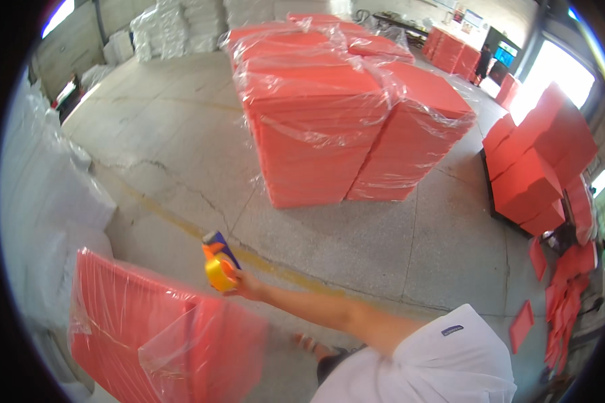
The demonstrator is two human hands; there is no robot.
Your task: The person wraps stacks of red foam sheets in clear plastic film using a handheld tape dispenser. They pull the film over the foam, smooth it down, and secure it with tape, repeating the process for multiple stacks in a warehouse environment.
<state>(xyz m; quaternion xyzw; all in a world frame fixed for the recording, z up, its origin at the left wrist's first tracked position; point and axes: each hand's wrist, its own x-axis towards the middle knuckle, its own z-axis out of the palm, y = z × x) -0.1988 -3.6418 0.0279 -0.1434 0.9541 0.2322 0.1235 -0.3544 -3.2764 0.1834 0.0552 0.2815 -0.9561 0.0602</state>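
My right arm reaches in from the lower right, its white sleeve ending above the elbow. My right hand (pixel 247 285) is closed around a tape dispenser (pixel 220 263), which has an orange and dark blue body and a yellow roll of tape. The dispenser is held up in the air, just beyond the upper right corner of a red stack (pixel 134 322) wrapped in clear plastic film. That stack stands at the lower left, its right side blurred. My left hand is out of the picture.
Large film-wrapped red stacks (pixel 316 127) stand ahead on the concrete floor (pixel 175 181). White wrapped bundles (pixel 54 201) line the left. Red blocks (pixel 531 174) rise at the right, with loose red pieces (pixel 521 326) on the floor below. A person (pixel 482 64) stands far back.
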